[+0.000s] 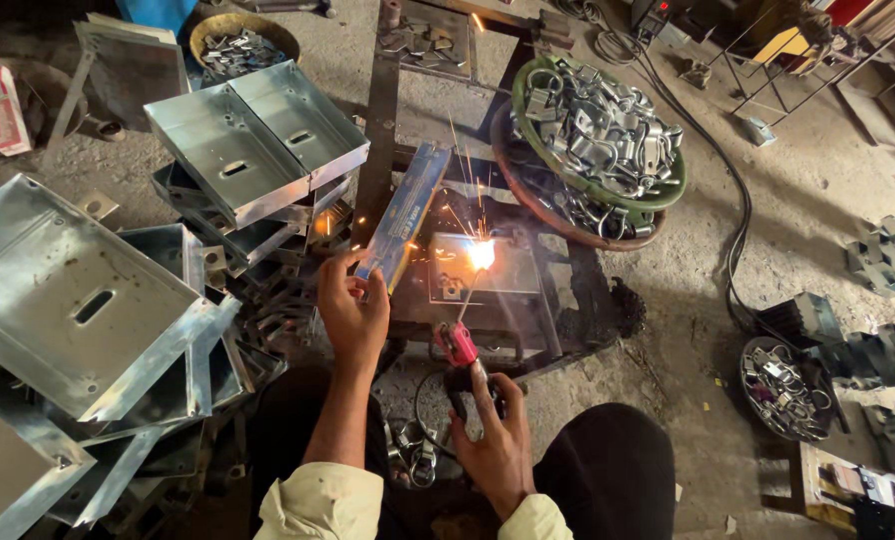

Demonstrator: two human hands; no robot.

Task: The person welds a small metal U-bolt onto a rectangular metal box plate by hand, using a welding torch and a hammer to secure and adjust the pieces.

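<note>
Welding is under way: the right hand [495,432] fingers grip the red electrode holder [458,343], the left hand [353,312] clasps a blue shield [405,215], the arc [481,255] burns on the plate [483,265] on the counter [578,300]; next calls for a steady rod.

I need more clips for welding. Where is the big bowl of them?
In the head view, the green bowl of metal clips sits upper right of the welding spark, beside the black cable.

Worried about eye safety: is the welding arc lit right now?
Lit: a bright white glare burns at the electrode tip on the metal plate, throwing sparks.
</note>
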